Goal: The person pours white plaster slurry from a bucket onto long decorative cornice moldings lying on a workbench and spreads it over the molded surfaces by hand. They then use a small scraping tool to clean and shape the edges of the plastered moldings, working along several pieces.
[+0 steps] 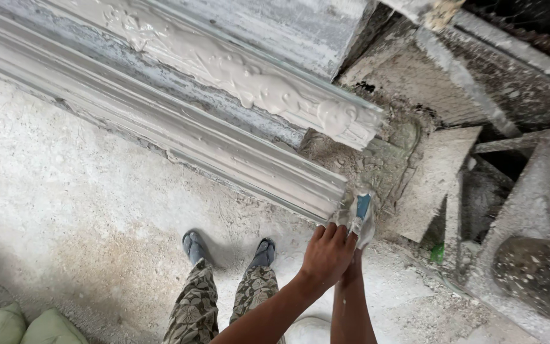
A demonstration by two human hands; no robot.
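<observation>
1. Landmark: long plaster moulding [179,130], grey-white, ribbed, running diagonally across the bench from upper left to lower right, its end at approx frame centre-right.
2. Left hand [327,253] is sitting just below the moulding's lower-right end, fingers together & curled, laid over the right hand/tool. It's clamping on that grip, as far as can be seen.
3. Right hand [353,245] is mostly hidden under the left; only forearm + a bit of knuckle showing. Looks closed round the handle, but finger positions can't be told exactly.
4. Blue-handled tool [362,210], plaster-caked, is pressing at the moulding's end face. Blade/working end is smeared w/ plaster, shape unclear.
5. Wet plaster ridge [249,79] is lying above & parallel to the moulding, lumpy, glossy, on a second raised strip.
6. Rt of the moulding's end: flat plaster-crusted slab [434,178] leaning at an angle, then concrete frames/blocks [536,191], well apart from the hands.
7. Below the moulding: dusty white floor [65,191]. The person is standing there in sandals [193,245], patterned trousers [195,306].
8. Far lower left of the moulding: pale green sacks [14,325] are lying at frame corner.
</observation>
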